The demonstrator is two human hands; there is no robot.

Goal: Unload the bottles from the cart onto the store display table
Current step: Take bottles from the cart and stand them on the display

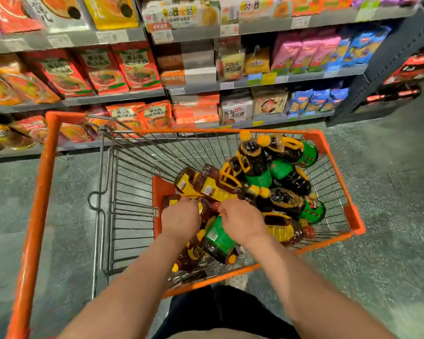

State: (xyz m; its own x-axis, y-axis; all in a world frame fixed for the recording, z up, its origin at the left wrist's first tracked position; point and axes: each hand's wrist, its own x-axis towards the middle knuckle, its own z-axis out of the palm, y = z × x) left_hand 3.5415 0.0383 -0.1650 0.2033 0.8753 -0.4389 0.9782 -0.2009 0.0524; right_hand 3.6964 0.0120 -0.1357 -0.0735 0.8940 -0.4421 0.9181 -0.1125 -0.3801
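An orange-rimmed wire cart [333, 152] stands in front of me with several dark bottles piled in its right half. Some carry green labels [257, 177], others yellow labels [213, 189], and all have yellow caps and handles. My left hand [180, 220] reaches into the pile with fingers curled round a yellow-labelled bottle [179, 199]. My right hand [241, 221] grips the top of a green-labelled bottle [218, 237] lying near the cart's front. What the fingers hold underneath is partly hidden by the hands.
Grey store shelves [196, 86] packed with red, orange, pink and blue food packets run along the far side of the cart. A dark shelf end [367, 89] stands at the right. Speckled grey floor [389, 192] lies to the right and left of the cart.
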